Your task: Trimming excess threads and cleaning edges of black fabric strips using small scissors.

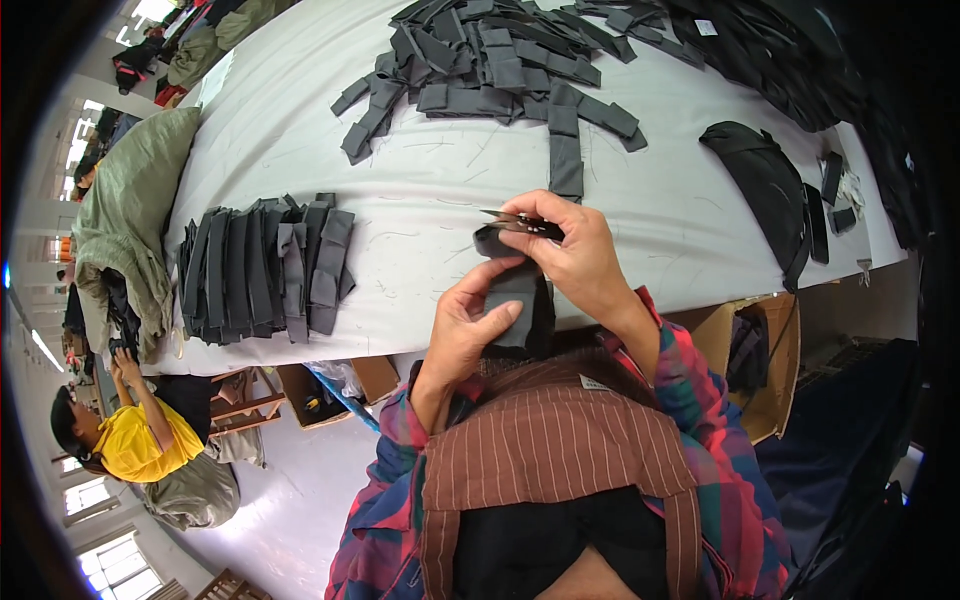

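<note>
Close to my body, at the table's near edge, my left hand pinches a dark grey fabric strip between thumb and fingers. My right hand is closed around small black thread snips, whose pointed tips face left. The fingers of that hand also meet the upper end of the strip. Beyond my hands lies a loose heap of similar dark grey strips, one of them hanging down toward my right hand. To the left, a neat row of folded strips rests near the table edge.
Loose threads lie scattered over the white-covered table. At right are a black curved fabric piece, a phone and black cloth. Cardboard box stands below. A person in yellow works at far left beside a grey-green bundle.
</note>
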`<state>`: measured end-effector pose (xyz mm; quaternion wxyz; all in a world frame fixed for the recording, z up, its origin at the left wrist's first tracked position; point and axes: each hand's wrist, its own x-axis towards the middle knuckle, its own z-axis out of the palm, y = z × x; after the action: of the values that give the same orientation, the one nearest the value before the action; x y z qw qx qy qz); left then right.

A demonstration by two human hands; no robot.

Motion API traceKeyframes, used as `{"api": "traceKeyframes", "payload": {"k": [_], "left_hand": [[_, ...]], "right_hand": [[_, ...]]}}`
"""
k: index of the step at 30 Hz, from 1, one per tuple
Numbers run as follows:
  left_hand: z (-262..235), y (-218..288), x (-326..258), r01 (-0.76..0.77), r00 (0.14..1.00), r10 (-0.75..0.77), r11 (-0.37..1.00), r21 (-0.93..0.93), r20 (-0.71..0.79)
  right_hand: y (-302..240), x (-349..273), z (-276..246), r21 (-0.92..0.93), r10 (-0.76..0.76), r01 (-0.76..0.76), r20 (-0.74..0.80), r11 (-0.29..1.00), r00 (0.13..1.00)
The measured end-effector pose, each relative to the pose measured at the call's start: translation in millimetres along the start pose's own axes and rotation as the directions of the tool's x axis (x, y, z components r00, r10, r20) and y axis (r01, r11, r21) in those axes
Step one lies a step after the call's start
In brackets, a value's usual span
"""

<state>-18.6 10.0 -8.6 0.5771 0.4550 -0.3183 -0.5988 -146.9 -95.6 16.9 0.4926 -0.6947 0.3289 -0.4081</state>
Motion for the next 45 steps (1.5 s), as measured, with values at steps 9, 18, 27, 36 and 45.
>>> {"api": "traceKeyframes", "payload": {"k": [9, 18, 27, 36, 45], "left_hand": [[-14, 3, -1, -0.027, 0.994, 0.010, 0.988, -0.155, -0.110], [-8, 2, 1, -0.074, 0.993, 0.072, 0.997, -0.013, -0.095], [-11, 2, 1, -0.068, 0.992, 0.071, 0.997, 0.029, -0.103], [-9, 6, 1, -0.063, 0.994, 0.062, 0.998, -0.007, -0.091], [-10, 7, 2, -0.056, 0.994, 0.056, 0.998, 0.000, -0.091]], "right_hand": [[8, -36, -23, -0.125, 0.040, -0.031, 0.070, 0.992, 0.997], [2, -40, -20, -0.470, -0.038, 0.089, 0.117, 0.878, 0.992], [3, -40, -13, -0.536, -0.201, 0.212, 0.080, 0.817, 0.976], [9, -38, -12, -0.412, -0.153, 0.165, 0.062, 0.896, 0.986], [0, -36, -14, -0.538, -0.209, 0.231, 0.102, 0.811, 0.973]]}}
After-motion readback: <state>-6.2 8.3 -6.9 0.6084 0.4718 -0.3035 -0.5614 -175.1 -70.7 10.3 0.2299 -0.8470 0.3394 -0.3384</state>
